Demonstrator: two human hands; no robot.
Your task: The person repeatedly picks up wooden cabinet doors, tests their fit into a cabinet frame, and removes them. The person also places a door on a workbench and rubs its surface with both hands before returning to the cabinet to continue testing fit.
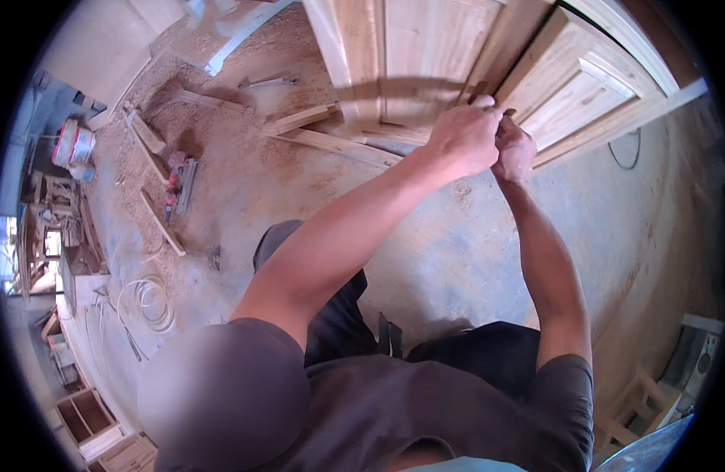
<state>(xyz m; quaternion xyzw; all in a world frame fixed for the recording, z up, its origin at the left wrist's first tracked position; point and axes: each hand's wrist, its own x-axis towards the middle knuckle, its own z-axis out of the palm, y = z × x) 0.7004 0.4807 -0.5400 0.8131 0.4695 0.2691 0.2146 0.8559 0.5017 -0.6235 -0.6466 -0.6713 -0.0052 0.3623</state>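
At the far wooden door (425,55), left hand (463,140) and right hand (514,149) press together — fists curled, contents hidden — seemingly bracing against its edge.

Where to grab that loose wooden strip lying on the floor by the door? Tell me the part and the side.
Take the wooden strip near its middle, fingers pinching its two long edges from above. It lies flat on the sawdust-covered floor, long and narrow, so a middle grip would likely keep it balanced. Both hands are at the door now.

a pale, unfinished wooden panelled door (410,55) stands upright on its edge on the sawdust-strewn floor.
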